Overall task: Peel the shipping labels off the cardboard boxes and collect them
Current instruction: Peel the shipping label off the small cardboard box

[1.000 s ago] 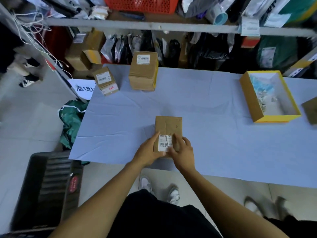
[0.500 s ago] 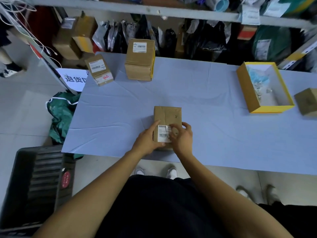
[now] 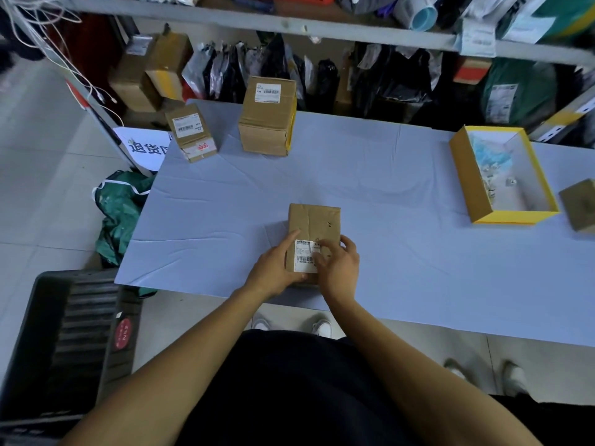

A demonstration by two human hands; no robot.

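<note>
A small brown cardboard box (image 3: 315,223) lies flat near the front edge of the table (image 3: 386,201). A white shipping label (image 3: 303,255) with a barcode sticks to its near half. My left hand (image 3: 276,264) grips the box's left side, thumb on top beside the label. My right hand (image 3: 338,264) rests on the box's right part, its fingertips curled at the label's right edge, which looks slightly lifted. Two more labelled boxes stand at the back left: a small one (image 3: 190,132) and a taller one (image 3: 269,115).
An open yellow-edged box (image 3: 515,217) holding scraps sits at the right, with another brown box (image 3: 581,204) beside it. A dark crate (image 3: 64,342) stands on the floor at the left, a green bag (image 3: 120,207) behind it. Shelves of parcels line the back.
My hands stay on the box; my right fingers have shifted slightly along the label's right edge. The view has tilted a little.
</note>
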